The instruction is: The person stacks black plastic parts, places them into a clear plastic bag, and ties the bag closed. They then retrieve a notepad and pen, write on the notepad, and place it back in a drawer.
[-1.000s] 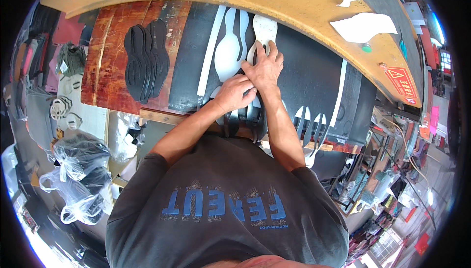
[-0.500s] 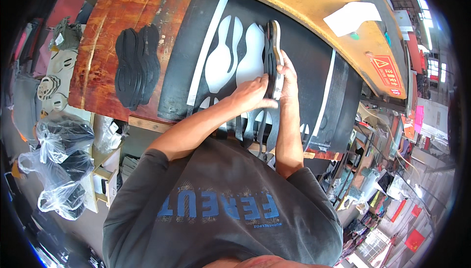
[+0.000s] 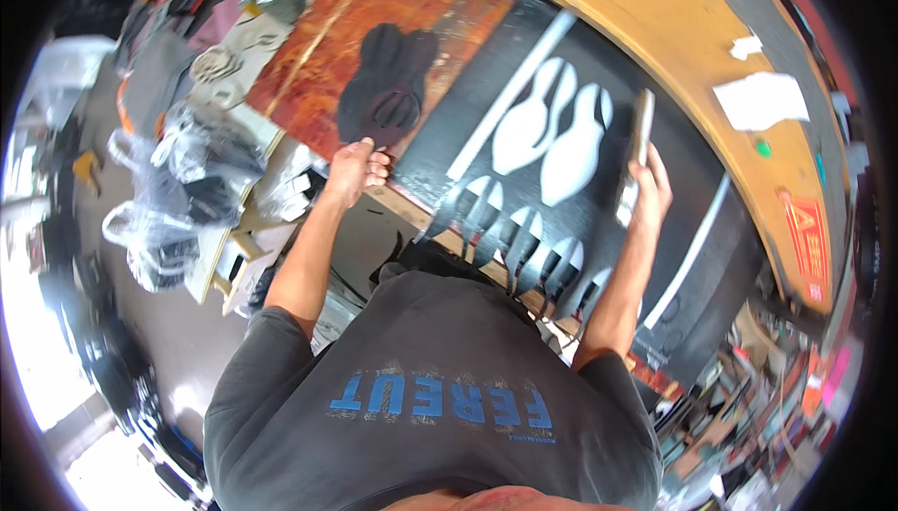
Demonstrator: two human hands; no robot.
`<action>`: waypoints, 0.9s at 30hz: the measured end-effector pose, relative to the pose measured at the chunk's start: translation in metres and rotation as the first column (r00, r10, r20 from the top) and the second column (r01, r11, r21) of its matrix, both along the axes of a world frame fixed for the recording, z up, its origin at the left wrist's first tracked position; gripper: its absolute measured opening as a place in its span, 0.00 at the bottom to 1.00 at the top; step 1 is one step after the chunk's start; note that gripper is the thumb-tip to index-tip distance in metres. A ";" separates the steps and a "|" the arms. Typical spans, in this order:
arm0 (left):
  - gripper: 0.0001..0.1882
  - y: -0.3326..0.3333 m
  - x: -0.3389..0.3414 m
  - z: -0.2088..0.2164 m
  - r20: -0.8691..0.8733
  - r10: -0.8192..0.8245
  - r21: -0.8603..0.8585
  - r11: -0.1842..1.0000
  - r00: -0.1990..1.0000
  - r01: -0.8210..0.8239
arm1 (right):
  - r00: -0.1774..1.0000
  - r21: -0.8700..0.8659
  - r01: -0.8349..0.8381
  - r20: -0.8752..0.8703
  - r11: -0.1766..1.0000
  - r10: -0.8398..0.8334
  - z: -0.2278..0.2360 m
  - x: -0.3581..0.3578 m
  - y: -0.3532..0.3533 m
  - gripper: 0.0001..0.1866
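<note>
My left hand is closed at the near end of some black sole-shaped pieces, its fingertips pinching the edge of one. These pieces lie overlapped on the reddish-brown wooden board at the left. In my right hand is a narrow sole-shaped cutting die, held upright on edge above the black sheet. White sole-shaped areas show in the sheet to the left of the die. More such shapes run along the sheet's near edge. Blur hides how far my left fingers wrap round the piece.
A yellow machine beam crosses the far side, with a white paper shape on it. Clear plastic bags of dark things hang at the left. Light strips run across the black sheet. Cluttered shelves stand at the right.
My left hand has left the die and swung left to the black pieces on the board. My right hand keeps the die, now apart from the left. The view has turned.
</note>
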State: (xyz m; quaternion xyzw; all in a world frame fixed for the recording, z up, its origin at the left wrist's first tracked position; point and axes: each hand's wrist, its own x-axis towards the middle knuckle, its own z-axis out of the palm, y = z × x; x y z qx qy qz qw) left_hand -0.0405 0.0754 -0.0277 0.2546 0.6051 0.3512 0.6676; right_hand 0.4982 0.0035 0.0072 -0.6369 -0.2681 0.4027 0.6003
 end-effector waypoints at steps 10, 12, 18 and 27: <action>0.18 0.006 -0.017 0.041 -0.328 0.094 0.425 0.904 0.940 0.058 | 0.221 -0.363 0.245 0.924 0.899 0.313 -0.012 -0.013 -0.078 0.37; 0.16 0.020 -0.015 0.065 -0.248 0.065 0.370 0.929 0.966 0.032 | 0.317 -0.287 0.096 0.916 0.953 0.244 0.006 -0.042 -0.065 0.36; 0.13 0.046 -0.021 0.125 0.055 -0.040 0.331 0.943 0.998 0.019 | 0.410 0.117 -0.564 -0.820 0.818 0.400 0.002 -0.299 0.044 0.45; 0.12 0.047 -0.083 0.072 0.215 -0.248 0.073 0.968 0.945 0.238 | 0.727 0.136 -0.444 -0.523 0.886 0.445 0.013 -0.412 0.207 0.12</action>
